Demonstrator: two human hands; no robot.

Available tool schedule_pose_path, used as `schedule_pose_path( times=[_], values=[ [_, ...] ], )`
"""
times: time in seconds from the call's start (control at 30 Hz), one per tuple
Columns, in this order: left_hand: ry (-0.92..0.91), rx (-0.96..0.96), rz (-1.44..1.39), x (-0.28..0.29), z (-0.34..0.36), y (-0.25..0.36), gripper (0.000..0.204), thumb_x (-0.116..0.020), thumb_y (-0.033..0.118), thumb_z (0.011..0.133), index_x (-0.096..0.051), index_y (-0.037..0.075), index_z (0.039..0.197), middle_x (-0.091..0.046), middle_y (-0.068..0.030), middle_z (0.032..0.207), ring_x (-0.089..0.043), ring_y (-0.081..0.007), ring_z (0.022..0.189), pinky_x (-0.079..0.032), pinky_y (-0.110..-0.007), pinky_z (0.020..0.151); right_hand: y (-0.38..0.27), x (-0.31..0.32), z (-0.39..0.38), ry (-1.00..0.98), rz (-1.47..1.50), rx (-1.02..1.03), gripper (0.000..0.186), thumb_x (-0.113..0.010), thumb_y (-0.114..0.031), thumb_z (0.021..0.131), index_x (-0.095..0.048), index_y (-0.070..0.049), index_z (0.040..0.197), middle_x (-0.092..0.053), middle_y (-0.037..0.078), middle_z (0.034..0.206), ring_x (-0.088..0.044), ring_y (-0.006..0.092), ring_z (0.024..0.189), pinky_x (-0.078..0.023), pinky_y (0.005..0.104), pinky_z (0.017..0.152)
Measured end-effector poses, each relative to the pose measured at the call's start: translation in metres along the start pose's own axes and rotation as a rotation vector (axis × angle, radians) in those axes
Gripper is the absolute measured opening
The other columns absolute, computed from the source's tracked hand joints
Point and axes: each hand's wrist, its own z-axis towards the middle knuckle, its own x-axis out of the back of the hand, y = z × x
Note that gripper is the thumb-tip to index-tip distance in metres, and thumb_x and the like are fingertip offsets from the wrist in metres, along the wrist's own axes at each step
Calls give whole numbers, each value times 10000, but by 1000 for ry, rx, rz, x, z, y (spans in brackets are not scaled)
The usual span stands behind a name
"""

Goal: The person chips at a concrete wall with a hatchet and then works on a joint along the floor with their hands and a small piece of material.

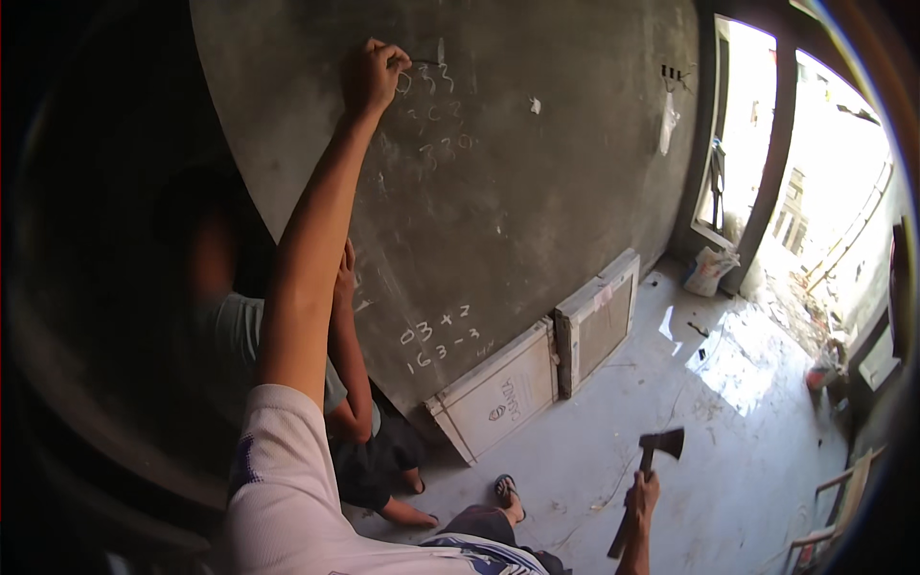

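My left hand [374, 75] is raised high at the grey plastered wall [585, 182], fingers pinched near some chalk-like marks [431, 81]; what they hold, if anything, is too small to name. My right hand [644, 494], low on the right, grips the handle of a hatchet [661, 443], its dark head uppermost. Behind my left arm, a co-worker [240, 316] in a grey top is bent at the wall, one hand [344, 268] up against it, partly hidden by my forearm. More handwritten marks show lower on the wall.
Two flat boxed panels [489, 393] [594, 316] lean along the wall's foot on the pale floor [613, 460]. A white sack [709, 271] sits by the bright doorway [805, 192]. A bucket [819, 374] and a wooden frame [843, 479] stand at right. The co-worker's feet [412, 513] are close to mine.
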Motion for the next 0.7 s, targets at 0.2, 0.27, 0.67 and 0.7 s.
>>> schedule_pose_path(
  times=[0.2, 0.27, 0.67, 0.7],
  values=[
    [100, -319, 84, -56, 54, -45, 110, -777, 187, 715, -712, 103, 745, -600, 1, 796, -611, -185, 732, -481, -335, 662, -282, -174, 61, -237, 518, 458, 125, -584, -160, 894, -493, -75, 888, -489, 10, 546, -463, 93, 442, -362, 278, 392],
    [129, -350, 70, -71, 53, -43, 118, -791, 174, 693, -710, 100, 736, -600, 4, 783, -609, -181, 722, -478, -336, 660, -377, -208, 55, -351, 619, 607, 153, -601, -155, 899, -489, -72, 963, -519, 27, 578, -482, 99, 463, -374, 289, 406],
    [32, -271, 113, -86, 61, -41, 135, -812, 169, 658, -706, 94, 695, -630, 28, 738, -588, -175, 699, -440, -352, 745, -670, -293, 35, -293, 557, 1208, 240, -537, -170, 951, -392, -24, 1076, -587, 230, 646, -602, 437, 599, -432, 487, 531],
    [-2, -240, 118, -87, 62, -43, 129, -807, 182, 665, -709, 103, 695, -631, 30, 738, -587, -178, 714, -431, -354, 767, -678, -299, 32, -222, 601, 1234, 240, -532, -176, 954, -387, -20, 1066, -590, 241, 650, -603, 447, 610, -435, 497, 537]
  ],
)
